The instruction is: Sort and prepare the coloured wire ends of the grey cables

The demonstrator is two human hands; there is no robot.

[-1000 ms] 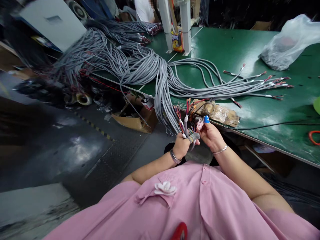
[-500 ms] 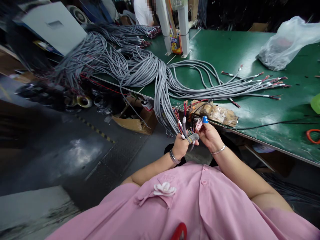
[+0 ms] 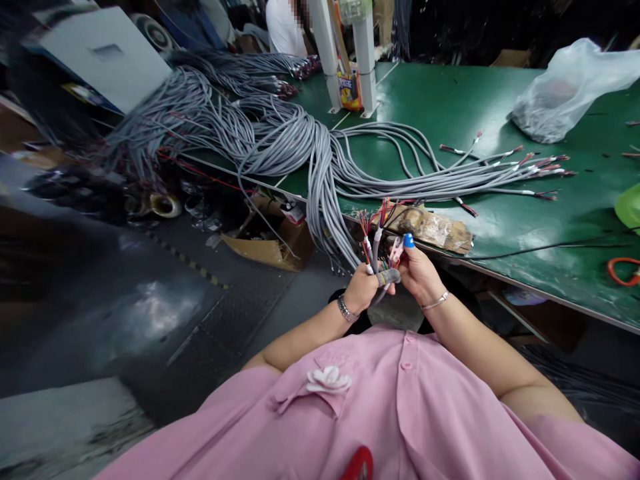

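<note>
My left hand [image 3: 364, 288], with a grey cover on one finger, is closed around several grey cables [image 3: 375, 250]. Their white-banded ends point up and fan out into thin coloured wires [image 3: 384, 212]. Close beside it, my right hand [image 3: 421, 277] wears a blue cap [image 3: 409, 240] on the thumb. Between that thumb and the fingers sits a small pink piece [image 3: 397, 249], against the wire ends; its exact kind is too small to tell. The fingers partly hide where wires and pink piece meet.
A thick bundle of grey cables [image 3: 320, 160] drapes over the green table [image 3: 450, 93]. A tape-wrapped block [image 3: 430, 228] lies at its front edge. Farther right are a clear plastic bag [image 3: 555, 100] and orange-handled scissors [image 3: 623, 272]. A cardboard box [image 3: 267, 250] stands below.
The cable ends in my left hand have shifted slightly right and stand more upright, closer to the pink piece. My right hand has barely moved.
</note>
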